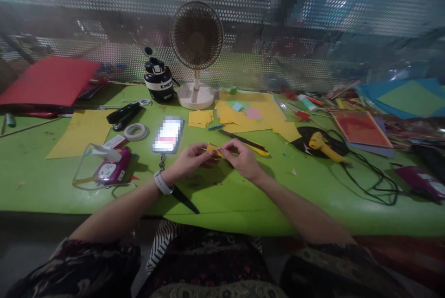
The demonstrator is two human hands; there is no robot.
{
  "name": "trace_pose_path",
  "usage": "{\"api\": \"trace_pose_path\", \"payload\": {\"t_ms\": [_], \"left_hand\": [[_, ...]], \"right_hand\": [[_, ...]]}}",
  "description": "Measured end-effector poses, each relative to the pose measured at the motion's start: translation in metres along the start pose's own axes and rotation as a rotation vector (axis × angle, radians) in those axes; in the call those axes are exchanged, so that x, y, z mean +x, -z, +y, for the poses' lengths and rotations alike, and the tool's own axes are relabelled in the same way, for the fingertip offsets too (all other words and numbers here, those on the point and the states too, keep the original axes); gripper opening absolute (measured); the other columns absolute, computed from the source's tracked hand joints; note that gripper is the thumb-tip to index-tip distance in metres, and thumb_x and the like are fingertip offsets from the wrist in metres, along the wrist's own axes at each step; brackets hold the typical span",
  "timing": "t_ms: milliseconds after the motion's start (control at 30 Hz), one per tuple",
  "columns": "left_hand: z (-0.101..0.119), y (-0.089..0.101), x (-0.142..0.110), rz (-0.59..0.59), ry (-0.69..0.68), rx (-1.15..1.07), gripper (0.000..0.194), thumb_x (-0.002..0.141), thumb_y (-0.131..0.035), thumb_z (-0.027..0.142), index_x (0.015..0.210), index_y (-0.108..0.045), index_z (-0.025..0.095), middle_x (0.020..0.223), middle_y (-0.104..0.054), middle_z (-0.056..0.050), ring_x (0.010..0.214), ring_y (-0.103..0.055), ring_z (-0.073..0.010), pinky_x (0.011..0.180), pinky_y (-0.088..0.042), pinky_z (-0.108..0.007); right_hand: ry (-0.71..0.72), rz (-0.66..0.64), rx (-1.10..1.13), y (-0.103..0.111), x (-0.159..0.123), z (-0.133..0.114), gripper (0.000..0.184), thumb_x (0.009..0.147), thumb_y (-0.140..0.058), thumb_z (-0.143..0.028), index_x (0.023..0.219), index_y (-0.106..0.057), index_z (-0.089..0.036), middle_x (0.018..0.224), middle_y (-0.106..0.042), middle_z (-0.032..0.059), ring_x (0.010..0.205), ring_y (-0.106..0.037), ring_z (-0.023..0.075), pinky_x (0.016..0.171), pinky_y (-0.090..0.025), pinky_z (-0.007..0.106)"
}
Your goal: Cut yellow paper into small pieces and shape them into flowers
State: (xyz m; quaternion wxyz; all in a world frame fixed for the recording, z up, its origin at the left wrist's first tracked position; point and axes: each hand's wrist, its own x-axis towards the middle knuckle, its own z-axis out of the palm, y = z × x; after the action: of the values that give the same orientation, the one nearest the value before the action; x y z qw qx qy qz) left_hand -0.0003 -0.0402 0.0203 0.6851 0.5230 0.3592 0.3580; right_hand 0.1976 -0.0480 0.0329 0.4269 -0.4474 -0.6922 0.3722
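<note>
green table is sitting under your left hand and right hand, both pinching yellow paper (it's little).

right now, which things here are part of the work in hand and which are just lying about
In use: yellow piece, held by left hand and right hand; likely also yellow scraps, cutter

Seemingly lying about: fan, bottle, phone, tape roll, red sheet

Dim, hazy lighting; pale glints on the perforated sheet, upper left and upper right; soft shadows on the table; pixelation over the bright phone, left of centre; wide-angle stretching towards the frame edges
</note>
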Motion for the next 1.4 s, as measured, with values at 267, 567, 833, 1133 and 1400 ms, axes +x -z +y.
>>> {"api": "trace_pose_path", "payload": {"t_ms": [267, 567, 833, 1133, 1400], "left_hand": [[0.003, 0.002, -0.002, 0.007, 0.019, 0.172, 0.043, 0.079, -0.070, 0.053, 0.092, -0.065, 0.011, 0.082, -0.074, -0.009, 0.072, -0.071, -0.0156, 0.064, -0.057, -0.026], [0.000, -0.002, -0.003, 0.035, -0.088, 0.152, 0.042, 0.079, -0.070, 0.052, 0.086, -0.064, 0.011, 0.081, -0.073, -0.007, 0.066, -0.069, -0.0126, 0.062, -0.059, -0.025], [0.002, -0.001, -0.001, 0.080, -0.071, 0.131, 0.042, 0.078, -0.071, 0.051, 0.085, -0.062, 0.011, 0.084, -0.074, -0.008, 0.066, -0.070, -0.0126, 0.063, -0.059, -0.026], [0.008, 0.008, -0.001, -0.034, 0.023, 0.115, 0.043, 0.074, -0.078, 0.046, 0.094, -0.070, 0.009, 0.088, -0.076, -0.013, 0.066, -0.071, -0.0149, 0.060, -0.058, -0.025], [0.013, 0.012, 0.001, -0.084, 0.033, 0.147, 0.043, 0.073, -0.077, 0.049, 0.084, -0.069, 0.008, 0.084, -0.076, -0.014, 0.068, -0.073, -0.0163, 0.063, -0.060, -0.026]], "right_hand": [[-0.023, -0.034, 0.022, 0.005, 0.003, -0.006, 0.036, 0.082, -0.066, -0.054, 0.076, -0.058, -0.020, 0.073, -0.061, 0.0015, 0.069, -0.057, 0.0157, 0.068, -0.049, 0.031], [-0.135, -0.216, 0.078, 0.002, 0.000, -0.002, 0.036, 0.081, -0.067, -0.054, 0.080, -0.061, -0.019, 0.074, -0.066, 0.0016, 0.068, -0.061, 0.0164, 0.067, -0.051, 0.031], [-0.135, -0.234, 0.004, 0.010, 0.003, -0.012, 0.027, 0.086, -0.062, -0.044, 0.078, -0.059, -0.018, 0.073, -0.066, 0.0012, 0.067, -0.063, 0.0153, 0.065, -0.050, 0.029], [-0.111, -0.304, 0.033, 0.014, 0.003, -0.008, 0.027, 0.086, -0.062, -0.045, 0.082, -0.060, -0.018, 0.073, -0.065, 0.0004, 0.060, -0.062, 0.0130, 0.060, -0.052, 0.028], [-0.121, -0.296, 0.012, 0.018, 0.006, -0.004, 0.028, 0.086, -0.062, -0.045, 0.081, -0.059, -0.018, 0.074, -0.066, 0.0009, 0.056, -0.060, 0.0114, 0.056, -0.050, 0.027]]}}
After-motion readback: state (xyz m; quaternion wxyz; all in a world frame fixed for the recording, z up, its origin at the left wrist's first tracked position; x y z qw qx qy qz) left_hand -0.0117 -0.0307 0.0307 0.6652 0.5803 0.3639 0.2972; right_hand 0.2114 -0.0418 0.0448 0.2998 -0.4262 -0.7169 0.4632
